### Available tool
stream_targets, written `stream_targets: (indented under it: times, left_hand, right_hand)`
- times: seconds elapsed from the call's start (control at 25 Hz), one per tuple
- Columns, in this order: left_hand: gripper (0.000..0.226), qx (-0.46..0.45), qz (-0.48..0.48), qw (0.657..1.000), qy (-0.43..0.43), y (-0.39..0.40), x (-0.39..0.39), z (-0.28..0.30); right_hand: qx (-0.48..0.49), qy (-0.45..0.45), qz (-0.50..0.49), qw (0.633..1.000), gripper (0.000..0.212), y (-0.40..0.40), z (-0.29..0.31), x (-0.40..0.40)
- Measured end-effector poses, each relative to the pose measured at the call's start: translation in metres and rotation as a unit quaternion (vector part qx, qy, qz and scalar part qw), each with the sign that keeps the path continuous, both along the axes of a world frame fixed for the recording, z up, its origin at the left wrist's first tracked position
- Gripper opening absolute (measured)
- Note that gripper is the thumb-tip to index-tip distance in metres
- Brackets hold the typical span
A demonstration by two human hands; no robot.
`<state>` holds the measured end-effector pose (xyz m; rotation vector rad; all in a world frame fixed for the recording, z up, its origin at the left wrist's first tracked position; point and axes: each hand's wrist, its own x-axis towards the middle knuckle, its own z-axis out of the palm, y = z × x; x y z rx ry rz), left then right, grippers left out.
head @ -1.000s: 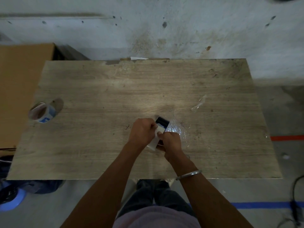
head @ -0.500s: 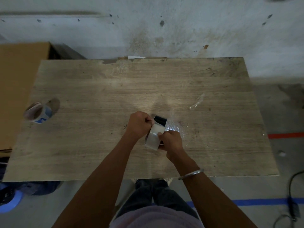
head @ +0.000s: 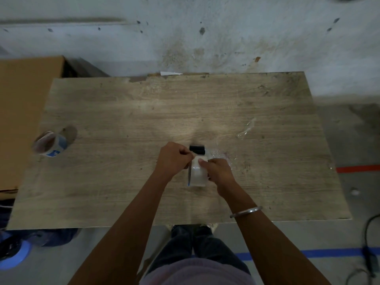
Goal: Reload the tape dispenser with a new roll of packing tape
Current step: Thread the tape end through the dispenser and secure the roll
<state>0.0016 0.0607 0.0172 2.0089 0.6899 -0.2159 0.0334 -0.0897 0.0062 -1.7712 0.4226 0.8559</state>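
A roll of clear packing tape stands on edge near the middle of the wooden table. My right hand grips its right side, thumb on top of the roll. My left hand is curled at the roll's upper left and pinches something at its top edge, probably the tape's end. Just behind the roll a black part of the tape dispenser shows; the rest of it is hidden by the roll and my hands.
An empty cardboard tape core with a blue label lies at the table's left edge. Crumpled clear film lies behind my right hand and a strip of it farther right. A cardboard box stands left of the table.
The tape roll has turned upright and come nearer to me, showing more of its face. My left hand has closed in on its top edge. The view shifted slightly.
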Motion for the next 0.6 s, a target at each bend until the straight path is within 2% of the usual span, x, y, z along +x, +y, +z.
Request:
stream_targets:
  times: [0.12,0.2,0.4,0.6]
  left_hand:
    - [0.009,0.064,-0.022,0.997,-0.023,0.001,-0.003,-0.004]
    - [0.008,0.056,-0.037,0.997,-0.032,0.003,-0.004,-0.008]
    - [0.004,-0.112,0.046,0.993,0.006,0.008,-0.013,-0.023]
    - [0.005,-0.222,0.086,0.971,0.02,0.01,-0.021,-0.025]
  right_hand:
    - [-0.042,-0.05,0.051,0.997,0.013,0.001,-0.003,-0.001]
    - [-0.056,-0.071,0.077,0.993,0.017,-0.002,-0.002,0.0]
    - [-0.074,-0.104,0.155,0.98,0.016,-0.012,0.0,0.006]
    - [-0.084,-0.127,0.183,0.971,0.016,-0.01,0.001,0.006]
